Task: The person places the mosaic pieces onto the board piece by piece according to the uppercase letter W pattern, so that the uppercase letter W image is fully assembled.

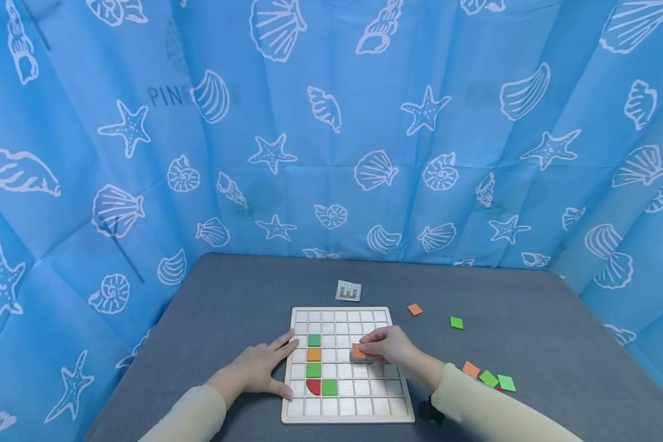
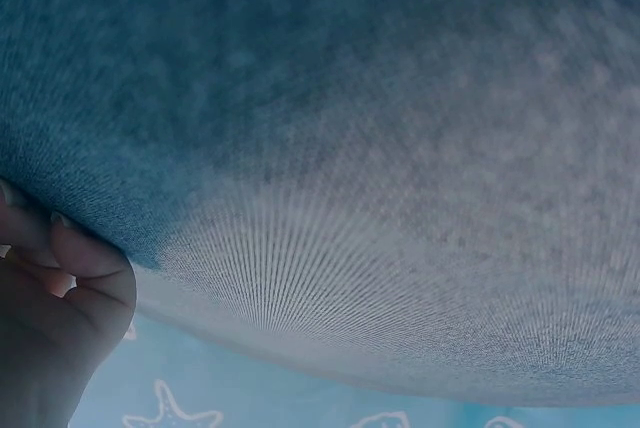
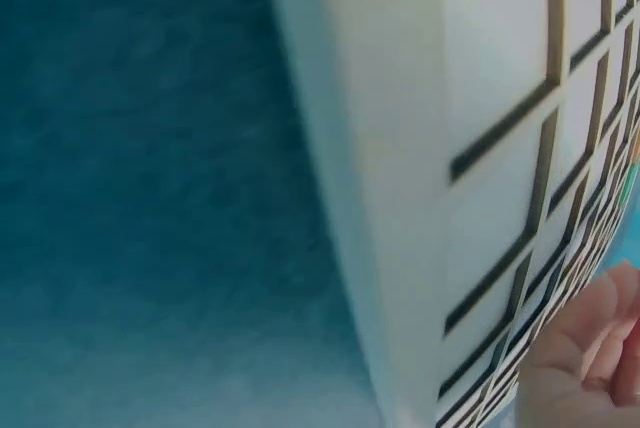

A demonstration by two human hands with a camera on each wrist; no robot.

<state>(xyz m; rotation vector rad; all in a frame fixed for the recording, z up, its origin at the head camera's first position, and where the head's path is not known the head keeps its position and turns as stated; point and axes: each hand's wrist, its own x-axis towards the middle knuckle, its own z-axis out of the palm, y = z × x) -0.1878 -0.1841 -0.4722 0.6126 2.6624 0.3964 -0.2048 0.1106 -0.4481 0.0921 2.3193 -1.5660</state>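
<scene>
Nearest, two cream sleeves (image 1: 492, 399), at lower left and lower right; beside the right one, a dark thing (image 1: 431, 411), too unclear to name. Next, a pale board (image 1: 348, 420), gridded into white squares (image 1: 363, 406), flat on a grey table (image 1: 254, 288). To its right, a loose cluster of orange, green and red tiles (image 1: 488, 379). Toward the board's near left corner, a rounded red piece (image 1: 313, 386), a green tile (image 1: 329, 387) just to its right. Along the left edge, the left hand (image 1: 256, 367), grasping nothing, fingers extended, thumb apart, resting there. Beyond the red piece, a column of three tiles (image 1: 314, 354): green, orange, green. Over the board's right half, the right hand (image 1: 389, 345), pinching an orange tile (image 1: 357, 350); touching the squares or just above, impossible to tell. Farther right, a stray green tile (image 1: 456, 322), then a stray orange tile (image 1: 414, 309). Behind the board, a small printed card (image 1: 348, 291). Around everything, dull grey cloth, out to rounded far corners. Last, a blue curtain (image 1: 320, 58), enclosing left, back and right, creased and softly folded, patterned with white shells (image 1: 279, 31) and starfish (image 1: 425, 110), faint letters (image 1: 162, 96) at upper left.
</scene>
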